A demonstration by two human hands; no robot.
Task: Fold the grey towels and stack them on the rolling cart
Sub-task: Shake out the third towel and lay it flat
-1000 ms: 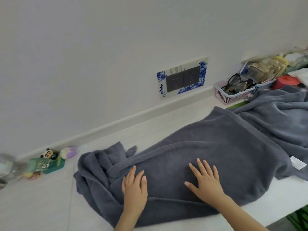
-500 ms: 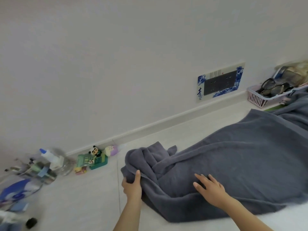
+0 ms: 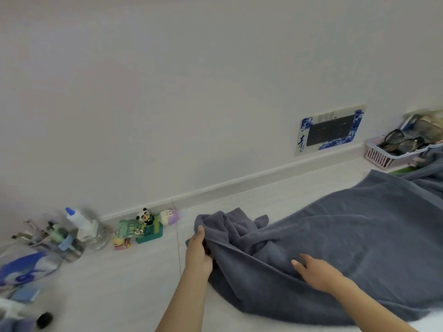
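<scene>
A large grey towel (image 3: pixel 347 240) lies spread on the white counter (image 3: pixel 134 279), bunched into folds at its left end. My left hand (image 3: pixel 197 254) grips that bunched left edge, thumb on top and fingers tucked under the cloth. My right hand (image 3: pixel 314 271) rests on the towel's middle, fingers reaching into a crease; whether it pinches the cloth is hidden. More grey towel (image 3: pixel 429 173) is heaped at the far right. The rolling cart is out of view.
Small toy figures (image 3: pixel 143 226) and a green box sit by the wall at left, beside a glass jar with a bottle (image 3: pixel 81 228) and blurred clutter. A wall socket (image 3: pixel 330 130) and a pink basket of glasses (image 3: pixel 393 152) are at the right.
The view swung left. My left hand went from lying flat on the towel to gripping its bunched left edge. My right hand slid left and lower on the cloth.
</scene>
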